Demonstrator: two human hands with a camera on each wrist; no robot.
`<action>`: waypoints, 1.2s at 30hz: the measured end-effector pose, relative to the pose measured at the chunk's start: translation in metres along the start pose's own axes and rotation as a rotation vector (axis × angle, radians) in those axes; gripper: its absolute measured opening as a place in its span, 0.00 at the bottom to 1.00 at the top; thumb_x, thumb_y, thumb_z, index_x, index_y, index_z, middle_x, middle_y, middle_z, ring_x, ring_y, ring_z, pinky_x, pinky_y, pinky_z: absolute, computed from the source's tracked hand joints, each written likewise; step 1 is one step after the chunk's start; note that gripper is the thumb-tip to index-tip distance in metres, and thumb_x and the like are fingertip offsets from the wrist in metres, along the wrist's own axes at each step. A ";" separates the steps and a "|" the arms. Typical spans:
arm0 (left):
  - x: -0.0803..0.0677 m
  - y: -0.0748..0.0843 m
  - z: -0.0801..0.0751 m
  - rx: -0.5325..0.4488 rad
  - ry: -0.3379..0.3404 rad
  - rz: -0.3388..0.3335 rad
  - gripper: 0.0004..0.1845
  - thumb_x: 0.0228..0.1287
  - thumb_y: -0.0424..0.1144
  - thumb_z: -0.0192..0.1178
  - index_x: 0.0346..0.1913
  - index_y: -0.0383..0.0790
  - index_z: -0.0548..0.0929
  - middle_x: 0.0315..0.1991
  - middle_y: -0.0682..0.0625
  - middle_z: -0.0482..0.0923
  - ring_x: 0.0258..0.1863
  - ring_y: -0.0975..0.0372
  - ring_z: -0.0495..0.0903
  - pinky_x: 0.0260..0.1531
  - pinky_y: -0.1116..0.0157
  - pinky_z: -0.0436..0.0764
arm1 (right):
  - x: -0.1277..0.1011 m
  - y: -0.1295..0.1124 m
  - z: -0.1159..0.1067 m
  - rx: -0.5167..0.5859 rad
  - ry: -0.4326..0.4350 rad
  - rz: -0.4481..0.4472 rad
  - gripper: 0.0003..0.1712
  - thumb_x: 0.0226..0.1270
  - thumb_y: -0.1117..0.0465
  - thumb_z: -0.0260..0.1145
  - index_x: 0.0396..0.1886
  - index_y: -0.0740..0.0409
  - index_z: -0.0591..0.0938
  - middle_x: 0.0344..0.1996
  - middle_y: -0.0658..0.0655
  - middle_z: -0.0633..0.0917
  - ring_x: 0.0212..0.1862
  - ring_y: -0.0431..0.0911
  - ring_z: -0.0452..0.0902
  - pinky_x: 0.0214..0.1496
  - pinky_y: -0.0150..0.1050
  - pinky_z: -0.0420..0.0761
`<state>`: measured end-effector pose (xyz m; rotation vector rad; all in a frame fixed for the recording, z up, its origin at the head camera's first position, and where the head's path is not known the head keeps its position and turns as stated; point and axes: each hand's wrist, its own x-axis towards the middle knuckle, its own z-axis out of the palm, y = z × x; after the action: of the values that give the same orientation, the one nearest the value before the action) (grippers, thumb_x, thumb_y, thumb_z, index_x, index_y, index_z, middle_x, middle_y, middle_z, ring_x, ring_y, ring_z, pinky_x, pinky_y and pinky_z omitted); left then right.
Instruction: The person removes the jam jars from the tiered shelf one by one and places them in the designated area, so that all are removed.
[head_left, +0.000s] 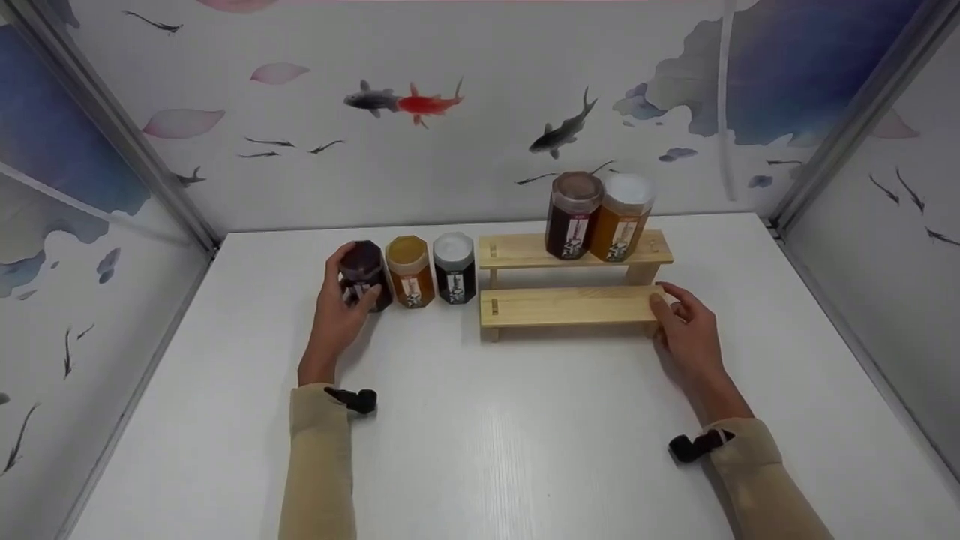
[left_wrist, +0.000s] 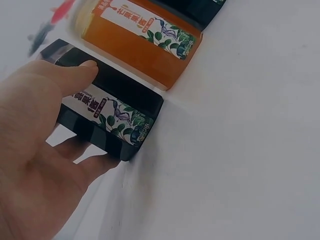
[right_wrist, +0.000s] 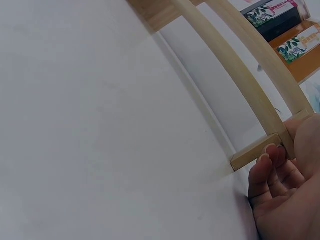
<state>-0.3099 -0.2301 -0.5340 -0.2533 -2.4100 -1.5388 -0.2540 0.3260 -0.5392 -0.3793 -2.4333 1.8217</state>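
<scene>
My left hand [head_left: 337,322] grips a dark purple jar [left_wrist: 100,102] with a dark lid, thumb on its front and fingers round the far side. Beside that jar stand an orange jar [head_left: 411,271] with a yellowish lid and a black jar [head_left: 455,268] with a white lid. To their right is a two-tier wooden rack [head_left: 570,306]. My right hand [head_left: 690,334] pinches the right end of its lower shelf, thumb on top and the other fingers curled at the end. A dark red jar [head_left: 574,216] and an amber jar [head_left: 622,217] stand on the upper shelf.
A white table [head_left: 487,435] carries everything. Behind it rises a panel [head_left: 480,172] printed with fish and petals, and side panels [head_left: 67,300] with metal frame posts stand left and right.
</scene>
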 end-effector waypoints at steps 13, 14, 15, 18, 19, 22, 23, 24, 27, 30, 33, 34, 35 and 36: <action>0.003 0.013 -0.005 0.036 0.151 -0.025 0.41 0.71 0.52 0.73 0.83 0.56 0.69 0.86 0.48 0.60 0.87 0.50 0.56 0.84 0.38 0.56 | -0.001 -0.005 0.004 0.009 0.000 0.010 0.37 0.80 0.37 0.65 0.82 0.43 0.72 0.35 0.49 0.81 0.33 0.40 0.76 0.32 0.30 0.80; 0.004 0.017 -0.004 0.046 0.179 -0.019 0.39 0.71 0.53 0.73 0.81 0.54 0.71 0.86 0.47 0.59 0.87 0.50 0.55 0.85 0.38 0.56 | -0.001 -0.005 0.004 0.014 -0.001 0.014 0.37 0.80 0.37 0.65 0.82 0.43 0.72 0.35 0.49 0.81 0.33 0.40 0.76 0.32 0.30 0.80; 0.004 0.023 -0.003 0.052 0.209 -0.005 0.38 0.71 0.54 0.73 0.80 0.51 0.73 0.86 0.46 0.58 0.88 0.50 0.54 0.85 0.38 0.55 | -0.001 -0.005 0.004 0.017 -0.001 0.019 0.37 0.80 0.37 0.65 0.81 0.43 0.72 0.36 0.49 0.81 0.33 0.40 0.77 0.32 0.30 0.80; 0.005 0.048 0.005 0.067 0.290 0.068 0.33 0.73 0.54 0.72 0.75 0.48 0.78 0.86 0.46 0.59 0.87 0.51 0.54 0.85 0.39 0.56 | -0.002 -0.004 0.003 0.032 0.001 0.028 0.37 0.80 0.37 0.65 0.81 0.43 0.72 0.36 0.49 0.81 0.33 0.40 0.76 0.32 0.30 0.80; 0.005 0.057 0.009 0.069 0.313 0.106 0.31 0.73 0.52 0.72 0.73 0.47 0.80 0.85 0.46 0.60 0.87 0.52 0.54 0.85 0.39 0.57 | -0.003 -0.004 0.003 0.042 0.004 0.023 0.37 0.80 0.38 0.66 0.81 0.44 0.72 0.35 0.49 0.81 0.33 0.40 0.76 0.32 0.30 0.79; 0.006 0.085 0.024 0.072 0.338 0.224 0.25 0.74 0.47 0.71 0.69 0.45 0.83 0.83 0.48 0.64 0.85 0.54 0.57 0.83 0.42 0.61 | -0.004 -0.005 0.002 0.067 0.008 0.002 0.36 0.80 0.41 0.66 0.80 0.47 0.73 0.32 0.46 0.81 0.31 0.37 0.76 0.31 0.29 0.79; 0.005 0.093 0.030 0.076 0.334 0.258 0.23 0.74 0.46 0.71 0.68 0.45 0.83 0.83 0.48 0.65 0.85 0.55 0.58 0.83 0.43 0.62 | -0.004 -0.005 0.002 0.071 0.011 -0.005 0.35 0.81 0.42 0.66 0.80 0.48 0.74 0.31 0.45 0.81 0.30 0.37 0.76 0.30 0.28 0.79; 0.005 0.101 0.036 0.082 0.326 0.292 0.22 0.75 0.45 0.71 0.67 0.45 0.84 0.82 0.48 0.66 0.84 0.56 0.59 0.83 0.44 0.63 | -0.004 -0.005 0.002 0.067 0.015 -0.011 0.34 0.81 0.43 0.66 0.80 0.48 0.74 0.31 0.45 0.81 0.30 0.36 0.76 0.30 0.28 0.79; 0.002 0.121 0.058 0.074 0.266 0.373 0.21 0.76 0.47 0.69 0.66 0.46 0.84 0.81 0.47 0.67 0.84 0.56 0.60 0.82 0.45 0.64 | -0.004 -0.006 0.001 0.055 0.013 -0.004 0.34 0.82 0.43 0.66 0.80 0.48 0.74 0.31 0.45 0.81 0.31 0.36 0.75 0.31 0.28 0.79; -0.002 0.135 0.082 0.067 0.182 0.434 0.21 0.77 0.49 0.68 0.67 0.48 0.84 0.82 0.47 0.66 0.84 0.56 0.61 0.81 0.46 0.67 | -0.003 -0.005 0.001 0.039 0.012 0.010 0.34 0.82 0.42 0.65 0.81 0.47 0.73 0.32 0.45 0.80 0.31 0.37 0.75 0.32 0.28 0.79; -0.007 0.144 0.108 0.068 0.084 0.463 0.23 0.78 0.49 0.67 0.69 0.48 0.82 0.83 0.46 0.64 0.84 0.56 0.62 0.81 0.49 0.69 | -0.001 -0.004 0.000 0.032 0.010 0.013 0.34 0.82 0.42 0.65 0.81 0.46 0.73 0.32 0.45 0.80 0.31 0.37 0.75 0.32 0.29 0.79; -0.008 0.147 0.116 0.077 0.052 0.464 0.23 0.78 0.50 0.67 0.70 0.48 0.81 0.83 0.47 0.64 0.84 0.56 0.63 0.81 0.51 0.70 | -0.001 -0.003 0.000 0.032 0.009 0.016 0.34 0.83 0.43 0.65 0.81 0.46 0.72 0.32 0.45 0.80 0.31 0.37 0.75 0.32 0.29 0.79; -0.009 0.149 0.124 0.084 0.021 0.465 0.25 0.78 0.50 0.67 0.71 0.48 0.80 0.83 0.47 0.63 0.83 0.55 0.63 0.81 0.52 0.70 | -0.001 -0.003 0.000 0.034 0.006 0.020 0.34 0.83 0.43 0.64 0.82 0.46 0.72 0.32 0.45 0.80 0.32 0.38 0.75 0.32 0.29 0.79; -0.010 0.151 0.132 0.090 -0.011 0.463 0.26 0.78 0.50 0.67 0.72 0.48 0.79 0.84 0.47 0.62 0.83 0.55 0.63 0.81 0.52 0.71 | 0.000 -0.002 0.000 0.038 0.003 0.023 0.34 0.83 0.43 0.64 0.82 0.45 0.71 0.33 0.46 0.80 0.32 0.38 0.75 0.32 0.29 0.80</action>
<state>-0.2745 -0.0471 -0.4601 -0.7413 -2.2116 -1.2180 -0.2540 0.3253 -0.5372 -0.4090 -2.3989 1.8717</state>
